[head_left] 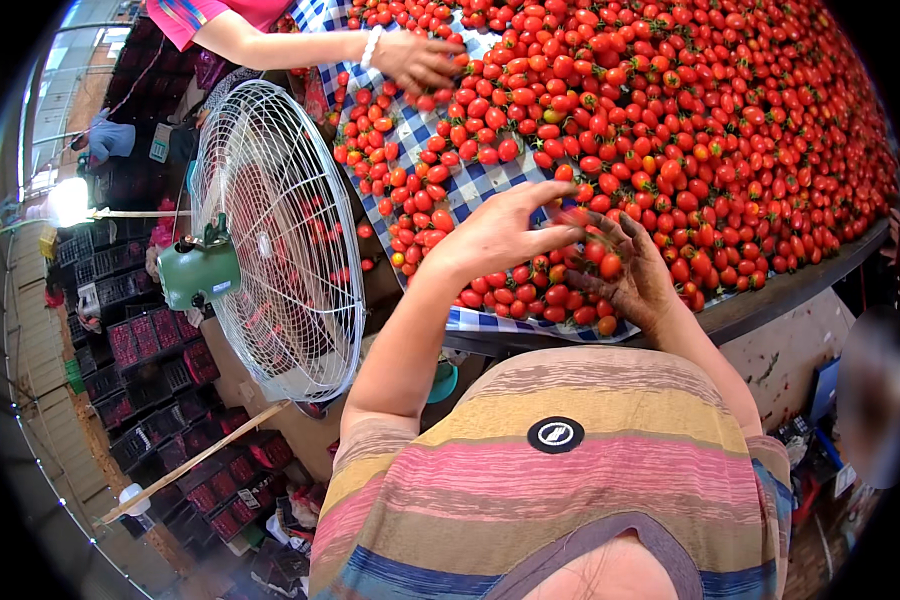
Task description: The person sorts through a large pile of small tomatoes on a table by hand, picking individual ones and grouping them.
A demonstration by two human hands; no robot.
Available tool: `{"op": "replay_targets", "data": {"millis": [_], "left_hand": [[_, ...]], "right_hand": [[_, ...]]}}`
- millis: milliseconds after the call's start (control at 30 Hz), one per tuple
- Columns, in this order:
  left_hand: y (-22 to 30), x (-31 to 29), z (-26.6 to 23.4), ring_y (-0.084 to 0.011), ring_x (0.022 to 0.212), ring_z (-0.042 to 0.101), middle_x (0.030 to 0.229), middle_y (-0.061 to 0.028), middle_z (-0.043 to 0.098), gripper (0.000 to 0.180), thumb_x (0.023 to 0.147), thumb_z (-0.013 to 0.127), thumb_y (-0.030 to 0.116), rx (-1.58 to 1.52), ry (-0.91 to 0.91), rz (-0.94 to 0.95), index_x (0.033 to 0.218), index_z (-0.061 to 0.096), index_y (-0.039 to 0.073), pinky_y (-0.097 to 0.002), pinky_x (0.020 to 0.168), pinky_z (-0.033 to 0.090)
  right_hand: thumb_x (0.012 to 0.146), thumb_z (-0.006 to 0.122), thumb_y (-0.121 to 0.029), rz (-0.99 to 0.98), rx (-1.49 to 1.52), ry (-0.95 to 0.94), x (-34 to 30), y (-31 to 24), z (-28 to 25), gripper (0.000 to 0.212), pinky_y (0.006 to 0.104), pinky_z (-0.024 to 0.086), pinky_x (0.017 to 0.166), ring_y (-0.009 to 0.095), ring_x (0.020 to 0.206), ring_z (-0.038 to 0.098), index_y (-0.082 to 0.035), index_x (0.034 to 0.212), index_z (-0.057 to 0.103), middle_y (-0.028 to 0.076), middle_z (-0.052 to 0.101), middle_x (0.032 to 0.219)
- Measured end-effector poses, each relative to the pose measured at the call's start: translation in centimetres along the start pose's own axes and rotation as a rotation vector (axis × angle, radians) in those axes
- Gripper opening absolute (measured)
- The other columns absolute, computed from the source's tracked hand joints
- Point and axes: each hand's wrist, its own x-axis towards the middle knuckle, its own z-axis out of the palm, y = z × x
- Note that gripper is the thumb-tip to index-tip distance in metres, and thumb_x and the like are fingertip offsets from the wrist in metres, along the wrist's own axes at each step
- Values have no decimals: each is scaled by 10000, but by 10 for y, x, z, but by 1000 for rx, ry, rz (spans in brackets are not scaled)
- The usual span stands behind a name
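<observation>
Cherry tomatoes (pixel 660 120), red with green stems, lie heaped over a table covered by a blue-and-white checked cloth (pixel 490 180). My left hand (pixel 505 232) reaches over the near edge of the heap, its thumb and forefinger closed around a motion-blurred cherry tomato (pixel 572 216). Just to its right, my right hand (pixel 642 280) is cupped, with darkened fingers curled around a few cherry tomatoes (pixel 608 262). The two hands nearly meet, and I cannot tell whether they touch. Beneath them lie more loose tomatoes.
A co-worker's hand (pixel 415 60) with a white bracelet sorts among tomatoes at the far left. Left of the table stands a large caged fan (pixel 270 240) with a green motor. Stacked dark crates (pixel 150 340) hold red produce. Another person (pixel 110 138) is farther back. The table's dark rim (pixel 770 300) curves near me.
</observation>
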Motion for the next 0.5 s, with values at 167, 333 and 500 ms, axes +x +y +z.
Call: {"op": "replay_targets", "data": {"millis": [167, 333, 500], "left_hand": [[-30, 66, -4, -357, 1140, 615, 1322, -198, 553, 641, 851, 754, 295, 614, 280, -115, 1400, 514, 68, -441, 937, 535], [-36, 91, 3, -375, 1096, 631, 1282, -180, 552, 635, 808, 728, 205, 705, 173, -241, 1389, 482, 123, -462, 882, 552], [-79, 45, -21, -396, 1002, 638, 1148, -169, 583, 422, 823, 687, 103, 687, 71, -201, 1227, 565, 98, -471, 840, 536]], "right_hand": [[1004, 549, -466, 23, 35, -94, 4, -7, -7, 494, 430, 623, 790, 302, 1068, 689, -66, 1293, 580, 128, 672, 1203], [998, 564, -431, -30, 90, -19, -5, -13, 0, 429, 347, 621, 694, 300, 1089, 681, -76, 1236, 599, 132, 659, 1243], [1004, 545, -425, -100, 202, -146, -10, -20, -1, 397, 332, 615, 707, 299, 1168, 642, -92, 1216, 593, 157, 594, 1362]]}}
